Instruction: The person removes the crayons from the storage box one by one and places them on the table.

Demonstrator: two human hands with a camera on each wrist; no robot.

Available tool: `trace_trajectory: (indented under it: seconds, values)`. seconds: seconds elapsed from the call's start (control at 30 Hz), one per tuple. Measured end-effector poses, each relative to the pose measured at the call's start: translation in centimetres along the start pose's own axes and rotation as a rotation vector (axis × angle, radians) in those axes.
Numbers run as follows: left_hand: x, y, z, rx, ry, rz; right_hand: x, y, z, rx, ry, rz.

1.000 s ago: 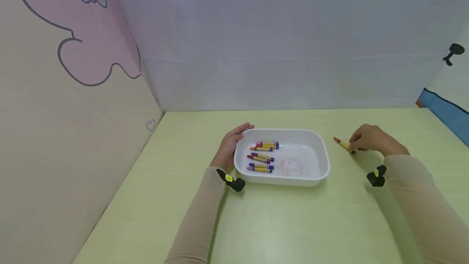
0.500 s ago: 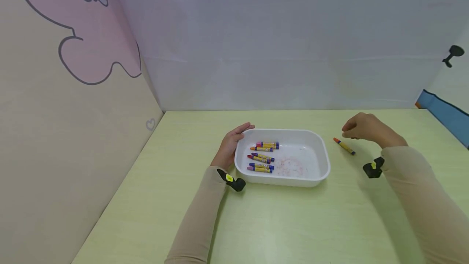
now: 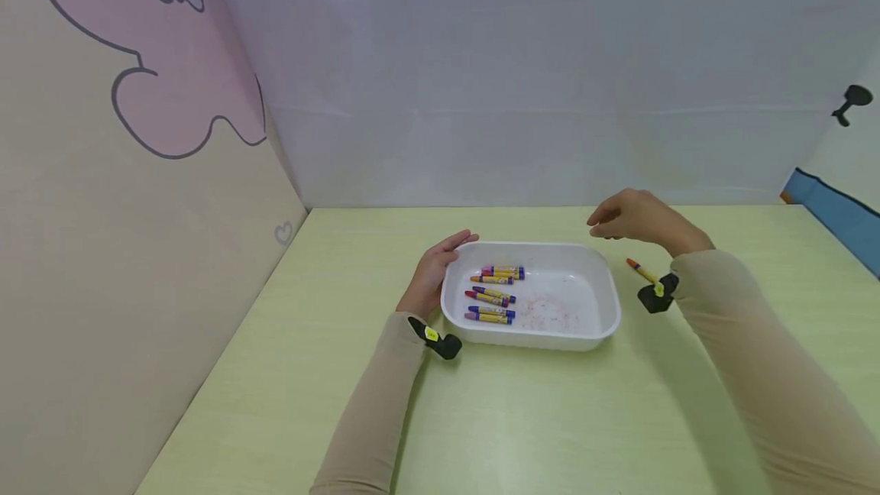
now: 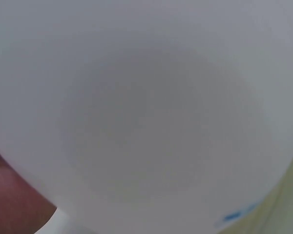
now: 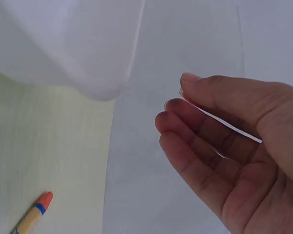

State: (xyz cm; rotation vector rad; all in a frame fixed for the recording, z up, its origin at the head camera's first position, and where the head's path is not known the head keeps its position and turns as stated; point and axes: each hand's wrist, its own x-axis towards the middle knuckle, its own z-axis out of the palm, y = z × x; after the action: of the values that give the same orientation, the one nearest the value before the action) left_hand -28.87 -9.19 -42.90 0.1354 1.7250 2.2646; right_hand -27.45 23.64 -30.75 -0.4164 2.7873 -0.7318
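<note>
A white plastic tray (image 3: 550,341) stands on the table, with several crayons (image 3: 491,297) lying in its left half. My left hand (image 3: 428,277) holds the tray at its left end, thumb on the rim; in the left wrist view the blurred tray wall (image 4: 146,122) fills most of the picture. My right hand (image 3: 639,218) is raised beyond the tray's back right corner, its fingers loosely bent and holding nothing. Beneath the right wrist an orange crayon (image 3: 641,270) in a yellow wrapper lies on the table, its lower end hidden by the wrist camera.
The pale green table (image 3: 529,418) meets a whitish back wall (image 3: 516,98). A cream wall with a pink cartoon shape (image 3: 179,82) rises at the left. Reddish marks (image 3: 546,314) stain the right half of the tray's floor.
My right hand has left the orange crayon on the table, then risen and moved left towards the tray's back right corner. The left hand and tray have stayed put.
</note>
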Motion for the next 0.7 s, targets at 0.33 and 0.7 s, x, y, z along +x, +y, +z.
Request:
trace_trajectory:
  seconds: [0.33,0.7]
  values:
    - [0.0,0.0,-0.2,-0.013,-0.014,0.002,2.3,-3.3,2.1,0.07,-0.051,-0.058]
    - [-0.1,0.0,-0.1,-0.01,0.005,0.008,4.8,-6.0,5.7,0.054,-0.133,-0.102]
